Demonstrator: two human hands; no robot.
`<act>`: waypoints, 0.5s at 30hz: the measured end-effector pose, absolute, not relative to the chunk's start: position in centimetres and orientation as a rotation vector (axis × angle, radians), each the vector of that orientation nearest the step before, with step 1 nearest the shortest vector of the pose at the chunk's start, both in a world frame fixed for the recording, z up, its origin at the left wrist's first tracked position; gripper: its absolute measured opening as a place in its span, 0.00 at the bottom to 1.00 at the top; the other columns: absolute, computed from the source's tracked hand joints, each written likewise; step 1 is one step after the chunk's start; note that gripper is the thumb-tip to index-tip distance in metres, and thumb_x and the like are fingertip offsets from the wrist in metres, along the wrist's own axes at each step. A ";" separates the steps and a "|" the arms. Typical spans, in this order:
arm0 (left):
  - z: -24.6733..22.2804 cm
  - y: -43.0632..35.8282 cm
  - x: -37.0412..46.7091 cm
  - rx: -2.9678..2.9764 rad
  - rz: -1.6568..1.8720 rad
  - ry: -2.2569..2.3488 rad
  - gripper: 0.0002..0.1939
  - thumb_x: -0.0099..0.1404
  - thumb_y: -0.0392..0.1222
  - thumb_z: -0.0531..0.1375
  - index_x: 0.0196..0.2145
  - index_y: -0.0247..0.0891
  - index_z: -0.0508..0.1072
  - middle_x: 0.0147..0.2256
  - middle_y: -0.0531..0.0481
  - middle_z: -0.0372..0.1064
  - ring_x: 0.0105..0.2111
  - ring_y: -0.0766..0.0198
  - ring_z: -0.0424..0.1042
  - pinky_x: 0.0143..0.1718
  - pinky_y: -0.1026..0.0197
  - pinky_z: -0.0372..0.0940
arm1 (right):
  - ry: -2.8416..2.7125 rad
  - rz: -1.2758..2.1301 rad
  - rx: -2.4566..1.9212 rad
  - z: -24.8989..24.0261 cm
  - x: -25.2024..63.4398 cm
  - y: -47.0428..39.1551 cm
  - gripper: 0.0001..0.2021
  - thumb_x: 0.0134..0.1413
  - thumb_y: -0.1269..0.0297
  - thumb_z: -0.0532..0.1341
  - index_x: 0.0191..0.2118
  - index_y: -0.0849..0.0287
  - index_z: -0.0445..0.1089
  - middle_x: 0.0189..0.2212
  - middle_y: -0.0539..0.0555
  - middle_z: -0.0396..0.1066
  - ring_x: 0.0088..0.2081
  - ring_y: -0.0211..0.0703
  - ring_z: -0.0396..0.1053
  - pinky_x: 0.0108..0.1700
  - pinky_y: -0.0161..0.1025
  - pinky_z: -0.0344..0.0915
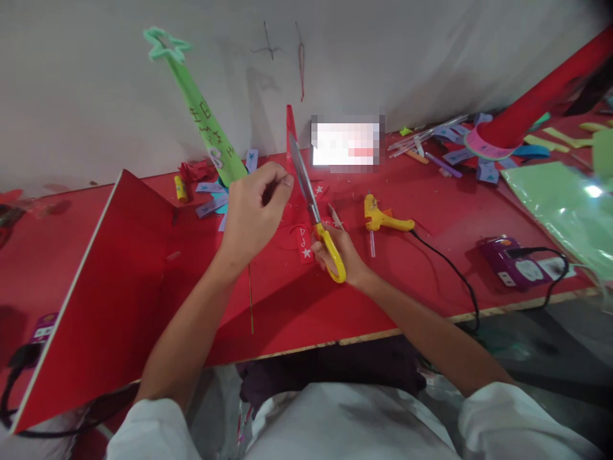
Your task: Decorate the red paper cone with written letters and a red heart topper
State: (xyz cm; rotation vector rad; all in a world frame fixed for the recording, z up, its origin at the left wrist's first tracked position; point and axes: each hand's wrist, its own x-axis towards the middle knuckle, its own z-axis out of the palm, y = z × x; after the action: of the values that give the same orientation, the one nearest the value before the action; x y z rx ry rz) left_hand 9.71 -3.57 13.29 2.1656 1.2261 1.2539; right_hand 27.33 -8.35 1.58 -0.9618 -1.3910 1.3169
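My right hand [342, 252] is closed around yellow-handled scissors [330, 252], whose blades point up and away over the red table. My left hand [258, 204] is raised left of the blades, its thumb and fingertips pinched together. A narrow red strip [290, 131] stands upright just behind the fingertips and the blade tip; whether my left fingers hold it cannot be made out. Beneath the scissors lie red pieces with white drawings, one with a star [305, 245]. A green paper cone [204, 121] topped with a pale green star stands behind my left hand.
A yellow glue gun [385, 220] with a black cord lies to the right, near a purple power socket [514, 262]. A red divider [110, 275] stands at the left. A lit screen [345, 142] leans at the wall. Further right are a red cone [541, 102] and green sheets [560, 204].
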 end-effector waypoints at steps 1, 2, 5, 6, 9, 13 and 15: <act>13.3 -3.5 9.7 2.157 1.254 1.214 0.18 0.76 0.42 0.62 0.27 0.42 0.63 0.24 0.55 0.56 0.25 0.65 0.60 0.31 0.56 0.58 | -1.380 1.315 -0.951 1.4 27.3 -8.4 0.31 0.57 0.28 0.66 0.31 0.52 0.58 0.23 0.43 0.58 0.22 0.35 0.58 0.23 0.36 0.56; 13.2 -3.5 9.7 2.145 1.253 1.204 0.18 0.77 0.43 0.61 0.28 0.42 0.63 0.24 0.55 0.56 0.25 0.64 0.61 0.31 0.56 0.58 | -1.368 1.315 -0.932 1.2 27.3 -8.3 0.31 0.58 0.26 0.64 0.31 0.52 0.59 0.22 0.43 0.57 0.20 0.35 0.57 0.21 0.36 0.54; 13.0 -3.3 9.6 2.089 1.247 1.188 0.18 0.78 0.47 0.60 0.30 0.43 0.64 0.24 0.55 0.58 0.26 0.64 0.63 0.30 0.57 0.60 | -1.343 1.335 -0.862 0.6 27.3 -8.2 0.33 0.55 0.22 0.62 0.33 0.51 0.63 0.23 0.43 0.59 0.20 0.35 0.57 0.21 0.37 0.56; 12.9 -3.2 9.6 2.068 1.249 1.187 0.17 0.79 0.47 0.60 0.30 0.43 0.65 0.25 0.55 0.59 0.27 0.64 0.64 0.30 0.57 0.61 | -1.334 1.342 -0.853 0.5 27.3 -8.2 0.33 0.55 0.21 0.62 0.35 0.51 0.64 0.25 0.44 0.61 0.21 0.36 0.59 0.22 0.37 0.59; 12.6 -2.9 9.6 2.009 1.289 1.157 0.16 0.78 0.49 0.60 0.32 0.44 0.65 0.25 0.55 0.59 0.26 0.64 0.64 0.29 0.58 0.62 | -1.294 1.367 -0.878 0.1 27.0 -8.2 0.33 0.53 0.20 0.62 0.40 0.49 0.68 0.31 0.48 0.67 0.30 0.41 0.68 0.31 0.40 0.72; 12.4 -2.7 9.6 1.973 1.313 1.129 0.15 0.77 0.53 0.62 0.35 0.44 0.66 0.25 0.56 0.59 0.25 0.65 0.63 0.27 0.59 0.60 | -1.306 1.367 -0.926 -0.7 26.7 -8.2 0.35 0.52 0.18 0.60 0.43 0.48 0.65 0.38 0.51 0.68 0.39 0.43 0.71 0.41 0.42 0.76; 12.5 -2.6 9.5 1.992 1.319 1.159 0.17 0.76 0.57 0.63 0.35 0.44 0.67 0.25 0.55 0.59 0.26 0.65 0.63 0.27 0.59 0.59 | -1.380 1.362 -0.953 -0.9 26.7 -8.1 0.36 0.54 0.17 0.56 0.42 0.49 0.64 0.35 0.50 0.65 0.36 0.42 0.69 0.37 0.41 0.73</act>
State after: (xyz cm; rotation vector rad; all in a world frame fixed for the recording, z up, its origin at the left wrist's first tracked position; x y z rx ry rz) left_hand 9.50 -2.64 12.47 1.9918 1.1593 1.3193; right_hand 26.68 -8.08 -0.90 -0.9526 -1.3799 1.3625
